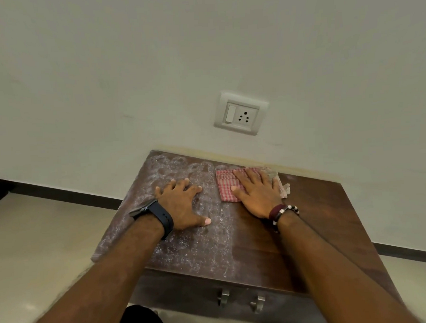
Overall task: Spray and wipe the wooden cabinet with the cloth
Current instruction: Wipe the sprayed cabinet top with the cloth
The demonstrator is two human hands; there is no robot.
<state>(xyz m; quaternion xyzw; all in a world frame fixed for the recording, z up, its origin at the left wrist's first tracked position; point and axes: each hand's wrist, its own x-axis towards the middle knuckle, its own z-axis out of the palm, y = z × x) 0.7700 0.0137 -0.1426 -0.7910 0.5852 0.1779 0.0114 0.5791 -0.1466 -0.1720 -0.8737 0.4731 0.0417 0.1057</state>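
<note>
Dark smartwatch on left wrist, beaded bracelets on right

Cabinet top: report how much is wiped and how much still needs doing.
Done: the right part of the cabinet top shows clean dark wood. In hand: the right hand presses the checked cloth flat near the back edge, at the border of the clean area. Left: the left part is filmed with whitish residue, where the left hand rests flat. No spray bottle is in view.

A white wall carries a switch-and-socket plate, with a dark skirting strip along its foot above the pale glossy floor.
</note>
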